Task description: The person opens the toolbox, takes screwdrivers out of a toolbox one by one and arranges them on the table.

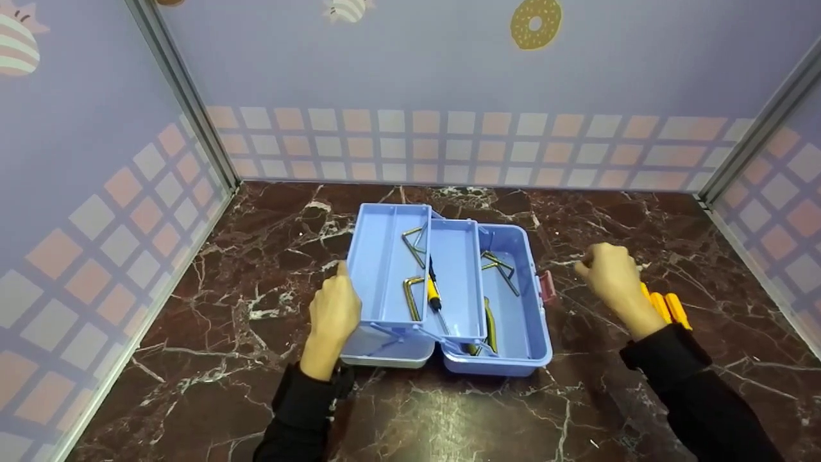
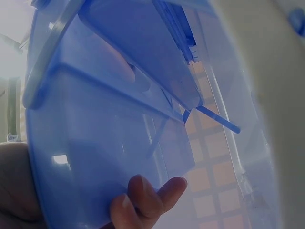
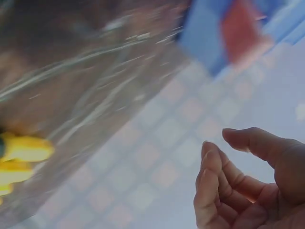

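A blue toolbox (image 1: 544,321) stands unfolded on the table, its stepped trays spread to the left. My left hand (image 1: 335,307) grips the left rim of the upper tray (image 1: 369,263); in the left wrist view its curled fingers (image 2: 145,200) show beneath the blue plastic. Hex keys (image 1: 412,298) lie in that tray. A black-and-yellow screwdriver (image 1: 433,294) rests along the lower tray (image 1: 458,276). More hex keys (image 1: 503,269) and yellow-handled pliers (image 1: 490,327) lie in the base. My right hand (image 1: 612,273) hovers right of the toolbox, fingers loosely bent, holding nothing.
Several yellow handles (image 1: 673,309) lie on the dark marbled table (image 1: 256,385) beside my right forearm, which partly hides them. A red latch (image 1: 547,286) juts from the toolbox's right side. Patterned panels (image 1: 449,77) enclose the back and sides.
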### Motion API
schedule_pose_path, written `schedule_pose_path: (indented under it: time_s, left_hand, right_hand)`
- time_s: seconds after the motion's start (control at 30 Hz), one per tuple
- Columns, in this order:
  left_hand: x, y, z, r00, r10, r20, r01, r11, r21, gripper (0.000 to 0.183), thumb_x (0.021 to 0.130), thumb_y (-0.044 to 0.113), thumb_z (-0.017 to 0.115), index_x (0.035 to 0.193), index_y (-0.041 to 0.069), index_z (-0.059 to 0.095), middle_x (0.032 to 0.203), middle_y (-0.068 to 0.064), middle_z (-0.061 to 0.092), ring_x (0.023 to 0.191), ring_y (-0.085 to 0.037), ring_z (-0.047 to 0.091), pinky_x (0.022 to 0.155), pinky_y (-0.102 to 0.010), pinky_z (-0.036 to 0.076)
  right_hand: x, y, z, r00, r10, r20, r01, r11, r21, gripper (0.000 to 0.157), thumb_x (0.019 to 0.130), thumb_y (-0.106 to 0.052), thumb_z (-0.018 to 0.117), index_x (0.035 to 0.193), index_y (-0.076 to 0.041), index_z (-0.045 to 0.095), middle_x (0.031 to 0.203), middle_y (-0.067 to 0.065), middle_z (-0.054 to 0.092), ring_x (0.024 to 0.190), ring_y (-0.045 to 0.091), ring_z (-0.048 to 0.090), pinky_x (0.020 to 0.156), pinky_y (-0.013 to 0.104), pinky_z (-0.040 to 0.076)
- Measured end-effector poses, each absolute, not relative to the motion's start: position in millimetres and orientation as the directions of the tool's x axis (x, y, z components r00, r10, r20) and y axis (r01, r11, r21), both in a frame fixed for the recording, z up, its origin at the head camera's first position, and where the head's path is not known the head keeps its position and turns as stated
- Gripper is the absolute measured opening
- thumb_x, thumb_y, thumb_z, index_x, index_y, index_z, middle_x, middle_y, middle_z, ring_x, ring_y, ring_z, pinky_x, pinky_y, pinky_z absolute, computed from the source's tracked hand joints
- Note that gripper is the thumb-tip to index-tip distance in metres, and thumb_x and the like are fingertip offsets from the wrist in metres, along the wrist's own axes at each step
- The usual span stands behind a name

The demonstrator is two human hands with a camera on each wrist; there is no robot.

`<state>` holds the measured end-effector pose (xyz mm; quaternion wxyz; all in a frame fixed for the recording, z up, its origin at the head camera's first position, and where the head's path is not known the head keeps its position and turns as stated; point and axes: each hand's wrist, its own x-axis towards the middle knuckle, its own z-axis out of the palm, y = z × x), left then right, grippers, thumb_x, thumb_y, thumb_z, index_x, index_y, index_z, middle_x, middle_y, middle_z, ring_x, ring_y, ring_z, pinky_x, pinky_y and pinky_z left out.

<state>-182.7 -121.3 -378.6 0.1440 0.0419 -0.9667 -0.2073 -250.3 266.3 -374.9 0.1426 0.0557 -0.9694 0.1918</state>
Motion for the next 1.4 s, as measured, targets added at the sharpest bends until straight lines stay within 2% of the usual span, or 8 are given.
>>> schedule_pose_path:
  time_s: [0.17, 0.37, 0.47, 0.57, 0.73, 0.97, 1.1, 1.4]
  left_hand:
    - [-183, -121, -379, -0.96, -0.142, 0.241, -0.031, 0.91, 0.413, 0.04, 0.085, -0.001, 0.042, 0.124, -0.008, 0.044, 0.086, -0.024, 0.06, 0.071, -0.043, 0.059, 0.055, -0.049, 0.047]
    - [-182, -121, -378, -0.962, -0.144, 0.23, -0.033, 0.904, 0.426, 0.04, 0.086, -0.001, 0.042, 0.125, -0.008, 0.042, 0.088, -0.024, 0.061, 0.067, -0.041, 0.059, 0.052, -0.047, 0.047]
    - [-182, -120, -378, -0.962, -0.147, 0.232, -0.034, 0.902, 0.43, 0.04, 0.086, -0.001, 0.042, 0.125, -0.008, 0.043, 0.089, -0.025, 0.061, 0.068, -0.041, 0.059, 0.052, -0.047, 0.047]
    - [-182, -119, -379, -0.962, -0.148, 0.23, -0.036, 0.901, 0.433, 0.04, 0.086, -0.001, 0.042, 0.125, -0.008, 0.043, 0.089, -0.026, 0.06, 0.069, -0.042, 0.059, 0.054, -0.048, 0.047]
    - [-183, -119, -379, -0.964, -0.146, 0.224, -0.038, 0.904, 0.425, 0.04, 0.085, -0.001, 0.042, 0.125, -0.007, 0.043, 0.09, -0.025, 0.061, 0.07, -0.042, 0.059, 0.055, -0.049, 0.048]
    - [-184, -120, -379, -0.963, -0.142, 0.228, -0.035, 0.908, 0.417, 0.04, 0.085, -0.001, 0.043, 0.125, -0.007, 0.043, 0.089, -0.025, 0.061, 0.069, -0.042, 0.059, 0.054, -0.049, 0.047]
    - [-184, -121, -379, -0.963, -0.149, 0.224, -0.044, 0.908, 0.418, 0.041, 0.085, -0.001, 0.044, 0.125, -0.007, 0.043, 0.088, -0.024, 0.06, 0.069, -0.042, 0.059, 0.054, -0.049, 0.047]
    - [-184, -121, -378, -0.964, -0.159, 0.212, -0.054, 0.901, 0.431, 0.042, 0.085, -0.002, 0.043, 0.126, -0.008, 0.041, 0.088, -0.025, 0.06, 0.069, -0.042, 0.059, 0.052, -0.047, 0.047]
  right_hand:
    - [-244, 228, -366, -0.926, -0.134, 0.353, -0.271, 0.887, -0.374, 0.013, 0.074, -0.01, 0.059, 0.07, 0.002, 0.062, 0.065, 0.015, 0.06, 0.056, 0.03, 0.054, 0.052, 0.046, 0.042]
    - [-235, 174, -357, -0.884, -0.295, 0.363, -0.427, 0.824, -0.371, 0.01, 0.075, -0.01, 0.062, 0.072, 0.0, 0.064, 0.065, 0.011, 0.063, 0.053, 0.022, 0.057, 0.053, 0.038, 0.048]
    - [-233, 154, -356, -0.871, -0.345, 0.35, -0.466, 0.807, -0.362, 0.009, 0.075, -0.009, 0.063, 0.071, -0.002, 0.064, 0.062, 0.008, 0.062, 0.051, 0.017, 0.056, 0.05, 0.033, 0.048]
    - [-232, 137, -357, -0.869, -0.387, 0.308, -0.483, 0.797, -0.363, 0.01, 0.075, -0.012, 0.064, 0.071, -0.003, 0.064, 0.062, 0.006, 0.061, 0.051, 0.015, 0.055, 0.049, 0.031, 0.047]
    - [-230, 116, -359, -0.862, -0.446, 0.243, -0.505, 0.797, -0.33, 0.016, 0.075, -0.018, 0.066, 0.075, -0.002, 0.064, 0.069, 0.009, 0.064, 0.054, 0.02, 0.057, 0.052, 0.034, 0.048]
    - [-231, 95, -362, -0.87, -0.485, 0.088, -0.486, 0.816, -0.312, 0.03, 0.077, -0.026, 0.067, 0.087, 0.002, 0.063, 0.083, 0.015, 0.064, 0.072, 0.028, 0.06, 0.065, 0.037, 0.049]
    - [-232, 85, -362, -0.875, -0.483, 0.023, -0.465, 0.829, -0.31, 0.035, 0.077, -0.029, 0.067, 0.092, 0.002, 0.061, 0.087, 0.016, 0.063, 0.076, 0.029, 0.06, 0.065, 0.038, 0.048]
    - [-235, 70, -366, -0.875, -0.483, 0.026, -0.472, 0.843, -0.256, 0.028, 0.074, -0.023, 0.07, 0.076, 0.0, 0.055, 0.07, 0.014, 0.059, 0.069, 0.032, 0.059, 0.058, 0.041, 0.048]
